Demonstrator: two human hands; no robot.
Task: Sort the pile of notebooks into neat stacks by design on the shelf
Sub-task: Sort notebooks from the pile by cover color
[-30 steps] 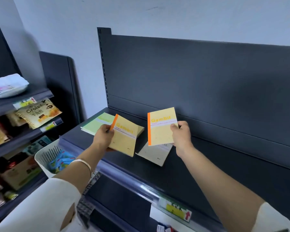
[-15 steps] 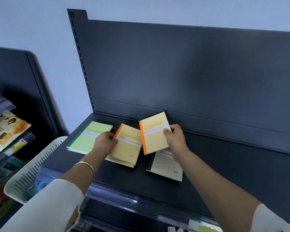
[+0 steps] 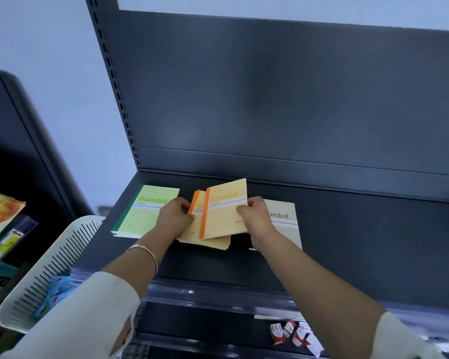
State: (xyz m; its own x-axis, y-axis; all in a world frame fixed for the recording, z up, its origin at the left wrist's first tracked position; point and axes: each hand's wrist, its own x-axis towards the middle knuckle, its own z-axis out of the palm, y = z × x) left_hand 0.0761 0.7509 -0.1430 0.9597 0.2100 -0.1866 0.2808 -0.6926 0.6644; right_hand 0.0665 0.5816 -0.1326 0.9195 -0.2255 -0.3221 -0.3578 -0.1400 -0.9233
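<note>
Dark grey metal forms the shelf [image 3: 373,242], on which I see three groups of notebooks side by side.

Left: the green stack [image 3: 145,211] lies flat, cover up, near the shelf's left end.

Centre: the yellow stack [image 3: 208,240], with orange spines, is slightly fanned and sits just beside the green one. The left hand [image 3: 175,216] has its fingers curled over the spine edge of this stack, gripping it. The yellow notebook [image 3: 226,211], its orange spine to the left, is tilted over the stack, and the right hand [image 3: 254,216] pinches its right edge.

Right: the beige notebook [image 3: 285,226] lies flat, and I see it partly hidden behind the right hand.

A thin bracelet [image 3: 145,251] circles the left wrist. A white slatted basket [image 3: 49,268] sits at lower left, and small red-and-white boxes [image 3: 296,335] lie on the level below.
</note>
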